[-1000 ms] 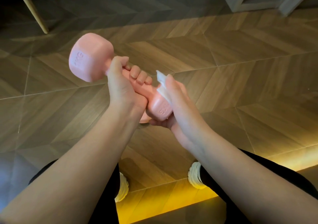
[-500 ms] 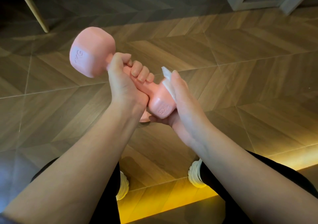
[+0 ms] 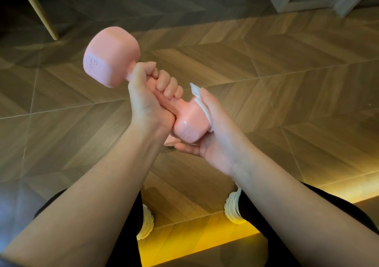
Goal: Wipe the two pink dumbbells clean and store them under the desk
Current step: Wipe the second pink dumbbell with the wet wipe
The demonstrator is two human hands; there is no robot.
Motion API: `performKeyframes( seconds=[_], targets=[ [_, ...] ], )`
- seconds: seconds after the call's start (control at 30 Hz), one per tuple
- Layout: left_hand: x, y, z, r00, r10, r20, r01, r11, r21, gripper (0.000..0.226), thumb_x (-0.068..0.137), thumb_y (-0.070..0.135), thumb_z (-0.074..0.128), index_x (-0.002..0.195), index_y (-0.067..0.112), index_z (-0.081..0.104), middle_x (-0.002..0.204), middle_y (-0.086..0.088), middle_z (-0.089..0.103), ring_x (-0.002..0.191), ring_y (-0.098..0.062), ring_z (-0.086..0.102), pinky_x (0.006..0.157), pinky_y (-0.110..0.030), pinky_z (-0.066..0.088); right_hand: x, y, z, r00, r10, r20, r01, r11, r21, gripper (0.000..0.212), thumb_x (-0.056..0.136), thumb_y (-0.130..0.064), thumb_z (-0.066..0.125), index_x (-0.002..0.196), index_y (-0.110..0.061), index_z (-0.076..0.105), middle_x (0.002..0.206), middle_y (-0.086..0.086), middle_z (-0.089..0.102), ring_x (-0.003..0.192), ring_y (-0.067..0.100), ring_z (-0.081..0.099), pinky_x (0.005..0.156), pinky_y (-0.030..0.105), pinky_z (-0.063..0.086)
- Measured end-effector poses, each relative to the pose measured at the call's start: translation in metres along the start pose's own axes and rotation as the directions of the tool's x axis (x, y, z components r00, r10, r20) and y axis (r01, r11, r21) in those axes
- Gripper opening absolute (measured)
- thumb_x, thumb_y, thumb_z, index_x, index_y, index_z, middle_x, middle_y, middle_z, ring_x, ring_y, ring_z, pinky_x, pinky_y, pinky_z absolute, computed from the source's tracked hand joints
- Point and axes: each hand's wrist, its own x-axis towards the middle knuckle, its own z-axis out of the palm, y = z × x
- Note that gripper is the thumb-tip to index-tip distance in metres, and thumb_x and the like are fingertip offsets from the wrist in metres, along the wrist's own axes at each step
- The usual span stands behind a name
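Midway through the wiping, as I watch from the remote station: a pink dumbbell is held in the air above the wooden floor, in front of the seated person's knees. Its long axis slants from the far head, up and to the left, down to the near head, low and to the right. The left hand is clenched round the bar, fingers wrapped over the top. The right hand cups the near head, its thumb pressing a white wipe against that head's right face. The right hand is therefore the one at the surface being cleaned, and I judge that the next stroke turns on the left hand rolling the bar to bring a fresh face to the wipe. Against the frame a second ago, the far head sits a little higher and the bar slightly steeper; both grips are unchanged. A sliver of pink shows beneath the hands; whether it is the second dumbbell I cannot tell.
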Motion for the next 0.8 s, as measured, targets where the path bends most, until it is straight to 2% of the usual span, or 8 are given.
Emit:
performKeyframes(
  seconds=[0.1, 0.2, 0.33, 0.5, 0.57, 0.67, 0.73, 0.8],
  targets=[
    [0.001, -0.004, 0.003, 0.993, -0.047, -0.106, 0.046, 0.999, -0.02, 0.031, 0.092, 0.018, 0.051, 0.066, 0.018, 0.035, 0.052, 0.004, 0.037, 0.044, -0.012, 0.037, 0.048, -0.024, 0.038, -0.001, 0.002, -0.003, 0.981, -0.19, -0.026, 0.186, 0.976, -0.112, 0.047, 0.083, -0.053, 0.067, 0.122, -0.029, 0.052, 0.114, 0.003, 0.069, 0.083, 0.019, 0.068, 0.059, 0.036, 0.057],
    [0.002, -0.003, 0.001, 0.98, -0.076, -0.183, 0.058, 0.993, -0.1, 0.034, 0.092, 0.016, 0.051, 0.065, 0.019, 0.031, 0.051, 0.005, 0.03, 0.041, -0.01, 0.029, 0.045, -0.021, 0.031, 0.0, 0.006, -0.003, 0.937, -0.348, -0.031, 0.327, 0.905, -0.272, 0.033, 0.086, -0.043, 0.07, 0.111, -0.033, 0.051, 0.105, -0.003, 0.066, 0.08, 0.014, 0.067, 0.063, 0.039, 0.056],
    [0.002, -0.001, -0.001, 0.985, -0.048, -0.165, 0.038, 0.997, -0.063, 0.032, 0.091, 0.014, 0.045, 0.063, 0.019, 0.029, 0.049, 0.005, 0.024, 0.04, -0.012, 0.023, 0.041, -0.024, 0.03, 0.006, 0.007, 0.006, 0.956, -0.276, -0.095, 0.255, 0.949, -0.185, 0.033, 0.088, -0.056, 0.061, 0.112, -0.034, 0.055, 0.115, 0.002, 0.066, 0.082, 0.022, 0.068, 0.058, 0.038, 0.055],
    [0.003, -0.004, -0.004, 0.981, -0.032, -0.192, 0.033, 0.999, 0.005, 0.027, 0.089, 0.012, 0.044, 0.068, 0.019, 0.029, 0.049, 0.004, 0.023, 0.041, -0.013, 0.023, 0.043, -0.024, 0.029, 0.009, 0.002, 0.005, 0.98, -0.168, -0.105, 0.153, 0.979, -0.133, 0.025, 0.091, -0.063, 0.051, 0.105, -0.044, 0.06, 0.122, 0.003, 0.065, 0.082, 0.028, 0.068, 0.061, 0.042, 0.057],
    [0.003, -0.003, -0.003, 0.982, -0.027, -0.186, 0.028, 1.0, 0.004, 0.028, 0.09, 0.012, 0.044, 0.067, 0.019, 0.029, 0.049, 0.005, 0.023, 0.041, -0.013, 0.022, 0.042, -0.024, 0.029, 0.007, 0.004, 0.001, 0.978, -0.205, -0.043, 0.197, 0.969, -0.149, 0.029, 0.092, -0.056, 0.056, 0.113, -0.037, 0.056, 0.123, 0.006, 0.062, 0.082, 0.026, 0.066, 0.06, 0.041, 0.058],
    [0.005, 0.001, -0.002, 0.984, -0.036, -0.173, 0.027, 0.998, -0.054, 0.03, 0.09, 0.012, 0.043, 0.066, 0.02, 0.027, 0.048, 0.006, 0.023, 0.039, -0.011, 0.022, 0.041, -0.023, 0.026, 0.004, 0.008, -0.004, 0.949, -0.302, 0.086, 0.314, 0.925, -0.214, 0.039, 0.087, -0.039, 0.068, 0.119, -0.031, 0.047, 0.12, 0.003, 0.056, 0.091, 0.02, 0.063, 0.07, 0.045, 0.058],
    [0.005, 0.004, -0.003, 0.986, -0.035, -0.162, 0.024, 0.997, -0.069, 0.03, 0.091, 0.012, 0.042, 0.065, 0.02, 0.027, 0.048, 0.006, 0.023, 0.039, -0.011, 0.022, 0.041, -0.023, 0.025, 0.004, 0.01, -0.003, 0.944, -0.318, 0.089, 0.33, 0.912, -0.244, 0.042, 0.08, -0.037, 0.072, 0.115, -0.036, 0.048, 0.114, -0.003, 0.057, 0.091, 0.017, 0.063, 0.075, 0.049, 0.058],
    [0.004, 0.006, -0.003, 0.989, -0.038, -0.142, 0.031, 0.998, -0.054, 0.031, 0.09, 0.012, 0.042, 0.063, 0.019, 0.028, 0.047, 0.006, 0.023, 0.039, -0.011, 0.022, 0.041, -0.023, 0.026, 0.006, 0.011, 0.001, 0.948, -0.317, 0.03, 0.316, 0.927, -0.203, 0.04, 0.077, -0.042, 0.071, 0.11, -0.036, 0.052, 0.11, -0.003, 0.062, 0.085, 0.016, 0.066, 0.069, 0.047, 0.058]
  ],
)
